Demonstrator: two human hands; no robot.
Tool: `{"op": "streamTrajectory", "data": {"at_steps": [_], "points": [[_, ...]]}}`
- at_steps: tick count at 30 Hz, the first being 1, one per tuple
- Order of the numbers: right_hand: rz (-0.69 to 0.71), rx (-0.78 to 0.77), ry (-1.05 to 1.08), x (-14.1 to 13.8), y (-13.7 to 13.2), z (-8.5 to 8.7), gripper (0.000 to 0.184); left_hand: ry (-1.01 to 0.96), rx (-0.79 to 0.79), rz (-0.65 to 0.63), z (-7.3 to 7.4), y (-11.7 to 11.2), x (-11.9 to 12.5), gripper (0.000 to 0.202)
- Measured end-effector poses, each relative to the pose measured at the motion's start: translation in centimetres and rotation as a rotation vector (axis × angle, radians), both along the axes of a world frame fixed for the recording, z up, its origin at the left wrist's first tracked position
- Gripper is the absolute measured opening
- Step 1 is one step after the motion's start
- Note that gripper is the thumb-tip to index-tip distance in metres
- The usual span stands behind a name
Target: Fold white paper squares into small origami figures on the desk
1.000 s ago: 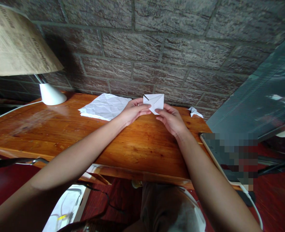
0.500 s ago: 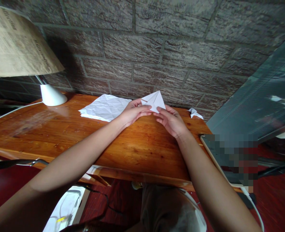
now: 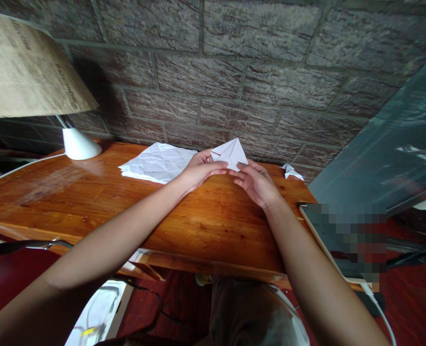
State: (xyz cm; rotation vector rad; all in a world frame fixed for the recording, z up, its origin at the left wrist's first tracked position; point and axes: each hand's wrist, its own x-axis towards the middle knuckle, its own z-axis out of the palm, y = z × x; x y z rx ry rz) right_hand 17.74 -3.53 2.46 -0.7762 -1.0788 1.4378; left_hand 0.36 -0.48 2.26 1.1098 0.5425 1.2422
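Note:
A small piece of folded white paper (image 3: pixel 232 153), with flaps meeting along creases and a point at its top, is held up above the wooden table (image 3: pixel 213 216). My left hand (image 3: pixel 206 169) pinches its left lower edge, thumb on the near face and a ring on one finger. On the opposite side my right hand (image 3: pixel 253 179) grips the lower right edge between thumb and fingers. Some fingertips are hidden behind the paper. Just left of my left hand lies a stack of creased white sheets (image 3: pixel 158 162).
A white-based lamp (image 3: pixel 80 144) with a newsprint shade stands at the table's left. By the wall on the right sits a small folded paper shape (image 3: pixel 291 171). A tablet (image 3: pixel 328 240) with a white cable rests at the right edge. The brick wall (image 3: pixel 220 72) closes off the back.
The folds on the paper's face look slightly shifted, with its central flap lying differently. My right thumb sits a little lower on the edge. The whole view has shifted slightly.

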Motion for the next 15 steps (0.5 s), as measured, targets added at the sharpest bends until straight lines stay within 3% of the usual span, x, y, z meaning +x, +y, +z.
{"op": "streamTrajectory", "data": {"at_steps": [15], "points": [[-0.022,0.015,-0.021,-0.07,-0.02,-0.17,0.029,0.142,0.181,0.047,-0.43,0.29,-0.17,0.037]]}}
